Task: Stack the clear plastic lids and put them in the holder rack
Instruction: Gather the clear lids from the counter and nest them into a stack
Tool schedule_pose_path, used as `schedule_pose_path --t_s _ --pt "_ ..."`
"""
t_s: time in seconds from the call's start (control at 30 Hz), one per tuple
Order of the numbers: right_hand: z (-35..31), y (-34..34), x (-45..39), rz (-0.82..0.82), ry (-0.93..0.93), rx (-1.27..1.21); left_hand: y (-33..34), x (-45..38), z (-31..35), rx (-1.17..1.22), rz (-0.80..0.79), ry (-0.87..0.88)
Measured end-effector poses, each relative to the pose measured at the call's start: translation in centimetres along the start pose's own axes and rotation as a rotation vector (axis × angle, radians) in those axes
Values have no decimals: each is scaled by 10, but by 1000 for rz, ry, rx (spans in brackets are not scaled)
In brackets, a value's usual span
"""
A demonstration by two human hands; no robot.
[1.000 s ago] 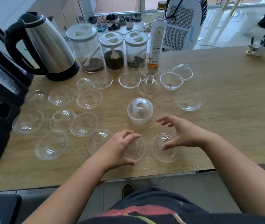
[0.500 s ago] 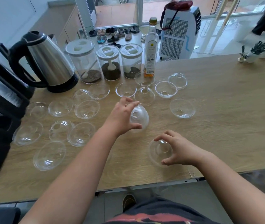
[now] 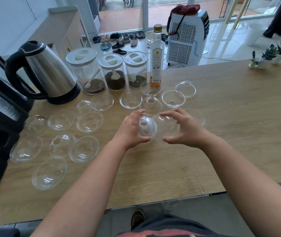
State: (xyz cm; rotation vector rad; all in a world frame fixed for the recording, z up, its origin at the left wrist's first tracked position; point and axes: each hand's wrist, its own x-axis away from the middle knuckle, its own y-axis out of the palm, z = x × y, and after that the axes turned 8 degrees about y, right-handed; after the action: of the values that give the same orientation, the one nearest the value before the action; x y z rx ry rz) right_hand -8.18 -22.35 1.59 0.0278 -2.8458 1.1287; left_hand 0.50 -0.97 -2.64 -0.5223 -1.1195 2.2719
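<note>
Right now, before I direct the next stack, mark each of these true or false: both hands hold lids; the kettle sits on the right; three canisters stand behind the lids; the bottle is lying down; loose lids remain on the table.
1. Both hands hold lids: true. The left hand holds a small stack of lids; the right hand holds a single lid.
2. Kettle on the right: false, far left.
3. Three canisters behind the lids: true.
4. Bottle lying down: false, upright.
5. Loose lids remain on the table: true.
</note>
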Motion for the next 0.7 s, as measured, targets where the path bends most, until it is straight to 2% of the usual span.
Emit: schedule_pose_path --t_s 0.13,0.33,0.57,0.7 --pt "-19 11 -27 0 -38 23 -7 14 -2 97 49 -46" --pt "-32 46 -55 -101 -52 91 -24 47 -16 56 33 -140" --pt "-22 62 -69 -148 25 169 -41 102 -26 -90 -85 -174" --pt "-17 65 -69 -139 40 106 -41 126 -30 -292 -230 -200"
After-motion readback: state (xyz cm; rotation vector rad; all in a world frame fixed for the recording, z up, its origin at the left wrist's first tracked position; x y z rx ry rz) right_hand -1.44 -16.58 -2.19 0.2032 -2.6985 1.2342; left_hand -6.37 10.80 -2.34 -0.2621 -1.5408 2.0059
